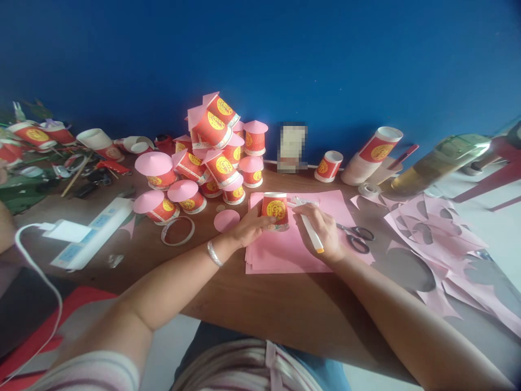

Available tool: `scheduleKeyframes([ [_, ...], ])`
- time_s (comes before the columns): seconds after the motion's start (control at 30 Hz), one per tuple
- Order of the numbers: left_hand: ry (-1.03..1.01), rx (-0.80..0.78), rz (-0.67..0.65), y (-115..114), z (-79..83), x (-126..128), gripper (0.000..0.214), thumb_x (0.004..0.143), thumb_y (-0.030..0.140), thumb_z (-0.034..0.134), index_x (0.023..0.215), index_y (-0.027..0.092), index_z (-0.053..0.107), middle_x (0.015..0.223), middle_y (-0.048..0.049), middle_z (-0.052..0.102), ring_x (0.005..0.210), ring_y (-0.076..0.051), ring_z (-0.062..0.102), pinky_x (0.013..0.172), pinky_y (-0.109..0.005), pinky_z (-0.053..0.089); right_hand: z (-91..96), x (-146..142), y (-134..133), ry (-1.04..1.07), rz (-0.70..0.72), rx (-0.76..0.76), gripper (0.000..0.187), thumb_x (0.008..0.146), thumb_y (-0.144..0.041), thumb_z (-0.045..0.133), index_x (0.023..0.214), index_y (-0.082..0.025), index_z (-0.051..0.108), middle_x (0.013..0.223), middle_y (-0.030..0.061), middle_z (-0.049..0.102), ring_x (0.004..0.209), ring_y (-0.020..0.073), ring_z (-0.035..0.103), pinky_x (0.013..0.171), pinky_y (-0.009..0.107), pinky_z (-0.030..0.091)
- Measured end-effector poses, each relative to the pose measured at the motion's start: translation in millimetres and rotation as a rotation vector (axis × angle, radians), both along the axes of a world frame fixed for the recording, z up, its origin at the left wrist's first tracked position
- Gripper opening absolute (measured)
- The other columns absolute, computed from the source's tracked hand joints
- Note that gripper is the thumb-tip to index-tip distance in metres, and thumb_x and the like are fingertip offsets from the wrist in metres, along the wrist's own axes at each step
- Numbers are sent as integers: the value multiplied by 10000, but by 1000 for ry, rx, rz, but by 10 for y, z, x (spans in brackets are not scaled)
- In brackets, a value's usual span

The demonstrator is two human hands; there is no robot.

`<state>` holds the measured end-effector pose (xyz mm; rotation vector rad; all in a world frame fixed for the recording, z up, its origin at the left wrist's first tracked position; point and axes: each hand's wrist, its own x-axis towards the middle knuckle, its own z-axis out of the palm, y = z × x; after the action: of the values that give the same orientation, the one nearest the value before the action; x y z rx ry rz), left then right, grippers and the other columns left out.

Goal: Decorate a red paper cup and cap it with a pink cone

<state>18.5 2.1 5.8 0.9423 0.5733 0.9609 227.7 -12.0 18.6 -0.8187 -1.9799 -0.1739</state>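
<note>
A red paper cup (275, 210) stands upside down on a stack of pink paper (293, 247) at the table's middle. My left hand (249, 228) presses against the cup's left side, fingers curled round it. My right hand (321, 231) grips a white marker with an orange end (311, 232), its tip at the cup's right side. A silver bracelet (214, 253) sits on my left wrist.
A pile of red cups with pink paper lids (211, 157) rises behind. Black scissors (358, 238), a tape ring (178, 230), a pink paper disc (227, 220), a white power strip (91, 233), stacked cups (368, 157) and pink paper offcuts (439, 239) lie around.
</note>
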Motion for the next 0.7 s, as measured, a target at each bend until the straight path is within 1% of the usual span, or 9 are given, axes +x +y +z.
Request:
scheduleKeyframes([
  [0.1, 9, -6, -3, 0, -37, -16, 534, 780, 307, 835, 1267, 204, 641, 1135, -103, 753, 1097, -291, 719, 954, -434, 566, -54, 27, 21, 10, -4, -99, 150, 1050, -182, 483, 1132, -233, 598, 900, 39, 760, 711, 165, 736, 639, 280, 566],
  [0.17, 8, -7, 4, 2, -40, -18, 558, 778, 300, 828, 1290, 192, 635, 1132, -112, 756, 1080, -287, 725, 948, -420, 561, -91, 42, 32, 10, -4, -145, 171, 1042, -189, 476, 1146, -237, 602, 924, 45, 766, 722, 172, 738, 642, 286, 563],
  [0.27, -13, -11, -17, -1, -15, -6, 614, 776, 295, 818, 1346, 194, 613, 1152, -121, 754, 1080, -296, 724, 950, -436, 565, -139, 55, 50, 1, -9, -169, 164, 1031, -210, 496, 1140, -234, 616, 954, 64, 767, 786, 196, 747, 669, 299, 562],
  [0.37, -27, -1, -35, -12, 27, 9, 624, 778, 294, 804, 1362, 192, 612, 1144, -122, 755, 1070, -301, 723, 951, -456, 572, -169, 58, 69, -11, -21, -178, 133, 1031, -242, 524, 1111, -224, 628, 955, 76, 762, 806, 205, 743, 670, 295, 552],
  [0.47, -28, 8, -34, -21, 60, 14, 579, 784, 287, 784, 1336, 187, 638, 1152, -123, 754, 1074, -296, 716, 965, -456, 569, -182, 58, 85, -29, -41, -187, 149, 1038, -249, 501, 1104, -219, 631, 952, 78, 760, 794, 200, 735, 652, 284, 537],
  [0.57, -31, -1, -33, -21, 74, 11, 506, 776, 284, 783, 1260, 173, 683, 1162, -124, 749, 1075, -286, 706, 958, -436, 568, -181, 64, 95, -35, -74, -196, 155, 1047, -259, 484, 1081, -219, 631, 932, 72, 767, 772, 198, 736, 643, 277, 526],
  [0.7, -28, -7, -34, -12, 79, 6, 490, 769, 282, 786, 1237, 164, 703, 1181, -131, 743, 1092, -284, 691, 956, -418, 558, -174, 89, 98, -76, -65, -285, 174, 1045, -234, 465, 1113, -220, 625, 838, 41, 768, 688, 180, 724, 598, 258, 500],
])
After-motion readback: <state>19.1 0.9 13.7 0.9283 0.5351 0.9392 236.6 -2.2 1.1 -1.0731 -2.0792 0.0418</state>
